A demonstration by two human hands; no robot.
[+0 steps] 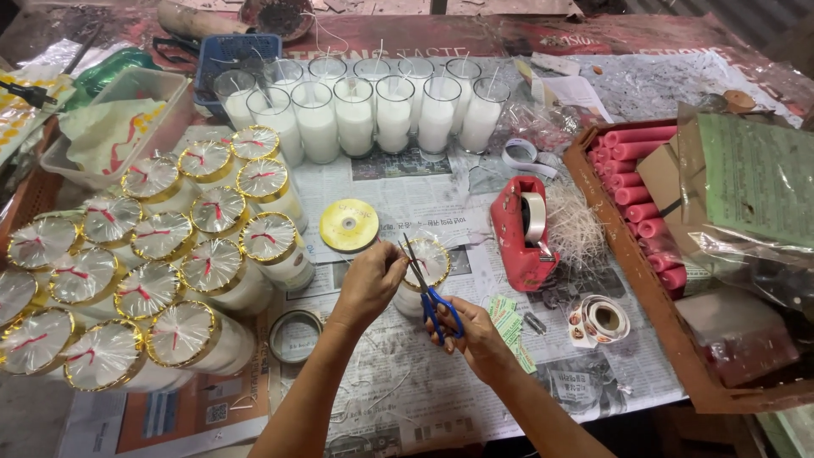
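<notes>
Your bench is spread with newspaper, with wrapped, gold-rimmed candle glasses crowded at nine o'clock. Your left hand pinches the clear wrap on the candle glass at centre. Your right hand, at five o'clock from that glass, has its grip closed through the blue scissors, blades resting on the glass top. Eleven unwrapped glasses stand at twelve o'clock, one red tape dispenser at three.

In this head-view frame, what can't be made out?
- Candle glass under the hands: body hidden by left hand and blue-handled scissors.
- What the blades cut: too small.
- Wrapped candles: far ones cut off by left edge.
- Pink rolls: partly hidden under cardboard.
</notes>
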